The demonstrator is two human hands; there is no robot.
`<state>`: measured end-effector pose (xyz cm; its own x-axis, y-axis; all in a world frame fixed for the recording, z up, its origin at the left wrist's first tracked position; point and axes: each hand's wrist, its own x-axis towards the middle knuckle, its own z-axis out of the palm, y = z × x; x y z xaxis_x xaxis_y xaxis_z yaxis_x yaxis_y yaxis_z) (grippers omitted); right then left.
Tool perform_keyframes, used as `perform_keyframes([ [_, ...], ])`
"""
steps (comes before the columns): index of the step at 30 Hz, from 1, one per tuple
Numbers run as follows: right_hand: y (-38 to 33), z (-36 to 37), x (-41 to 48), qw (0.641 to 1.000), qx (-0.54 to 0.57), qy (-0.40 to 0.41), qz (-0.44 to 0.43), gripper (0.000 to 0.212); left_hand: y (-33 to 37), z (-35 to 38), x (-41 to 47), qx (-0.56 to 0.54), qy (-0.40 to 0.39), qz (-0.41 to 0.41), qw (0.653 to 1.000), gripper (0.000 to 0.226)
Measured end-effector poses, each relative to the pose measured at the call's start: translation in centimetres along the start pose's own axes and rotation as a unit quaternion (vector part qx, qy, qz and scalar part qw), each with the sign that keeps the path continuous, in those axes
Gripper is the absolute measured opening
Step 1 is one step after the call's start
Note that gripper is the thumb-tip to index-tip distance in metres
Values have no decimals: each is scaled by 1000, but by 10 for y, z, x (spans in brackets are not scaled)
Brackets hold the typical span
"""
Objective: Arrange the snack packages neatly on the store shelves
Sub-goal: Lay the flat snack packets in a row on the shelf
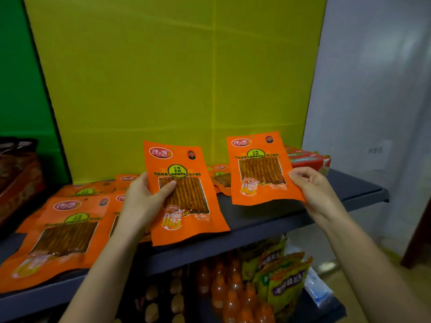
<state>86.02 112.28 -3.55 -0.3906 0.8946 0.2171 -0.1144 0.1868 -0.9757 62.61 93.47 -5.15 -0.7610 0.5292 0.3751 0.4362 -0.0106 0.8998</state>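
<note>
My left hand (144, 201) grips an orange snack package (184, 206) by its left edge, thumb on its clear window, and holds it upright over the dark shelf (256, 220). A second orange package (258, 169) of the same kind is pinched at its right edge by my right hand (312, 190), raised above the shelf's right part. Several more orange packages (63, 231) lie flat and overlapping on the left half of the shelf. Another orange package (220, 178) lies behind, between the two held ones.
Red boxes (307, 158) sit at the shelf's back right corner. Dark brown packs (18, 164) stand at far left. A yellow back panel (175, 78) rises behind. The lower shelf holds orange bottles (224, 290) and green-purple snack bags (284, 276).
</note>
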Motion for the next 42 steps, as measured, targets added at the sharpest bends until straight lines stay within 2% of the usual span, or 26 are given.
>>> perform_keyframes([
  [5, 17, -2, 24, 997, 22, -74, 28, 13, -3, 32, 5, 70, 1, -35, 997, 23],
  [8, 29, -3, 38, 993, -3, -113, 40, 9, -2, 49, 7, 148, 12, -42, 988, 28],
  [12, 44, -4, 52, 989, -25, -136, 50, 8, -5, 60, 13, 258, 23, -70, 963, 40],
  [17, 59, -4, 64, 978, -89, -182, 48, 8, -7, 68, 17, 382, 31, -71, 921, 43],
  [22, 67, -4, 77, 959, -244, -143, -22, 13, -11, 72, 15, 506, 38, -43, 861, 49],
  [26, 66, -7, 84, 909, -385, -137, -84, 11, -7, 78, 12, 618, 39, -25, 785, 54],
  [32, 59, -9, 82, 852, -486, -115, -159, 11, -8, 78, 13, 690, 45, -1, 723, 57],
  [35, 47, -4, 72, 841, -472, -118, -237, 15, -1, 69, 8, 665, 73, 44, 742, 49],
  [39, 26, 24, 48, 832, -422, -190, -307, 16, 10, 42, -15, 598, 128, 84, 787, 33],
  [42, 21, 58, 24, 814, -384, -246, -359, 17, 11, 12, -38, 580, 150, 85, 796, 24],
])
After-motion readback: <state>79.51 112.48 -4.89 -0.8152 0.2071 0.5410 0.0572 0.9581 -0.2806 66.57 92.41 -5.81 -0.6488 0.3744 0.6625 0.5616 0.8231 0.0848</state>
